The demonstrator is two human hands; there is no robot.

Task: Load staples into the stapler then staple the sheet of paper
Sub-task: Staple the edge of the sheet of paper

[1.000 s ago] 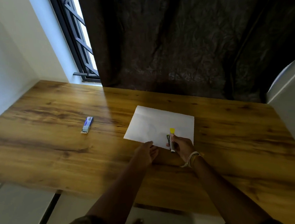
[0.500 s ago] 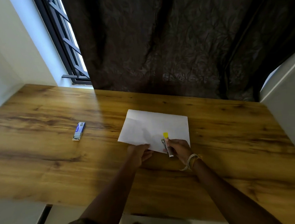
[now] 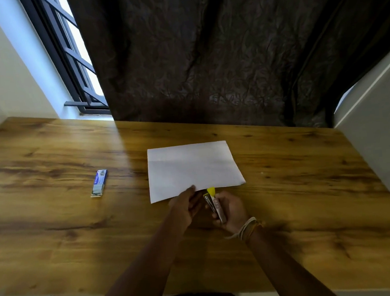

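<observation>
A white sheet of paper (image 3: 191,167) lies flat on the wooden table (image 3: 55,229), squared to me. My right hand (image 3: 230,211) grips a small metal stapler (image 3: 215,205) with a yellow tip, held just off the paper's near edge and pointing at it. My left hand (image 3: 184,206) rests on the table beside it, fingertips touching the paper's near edge. A small blue and white staple box (image 3: 99,183) lies on the table to the left, well apart from both hands.
A dark curtain (image 3: 205,53) hangs behind the table's far edge. A barred window (image 3: 72,52) is at the back left. A pale wall or cabinet (image 3: 379,133) borders the table's right side. The table's near edge runs just above my body.
The paper has turned from skewed to square with the table. My right hand drew the stapler back off the sheet to its near edge. My left hand stays at that edge.
</observation>
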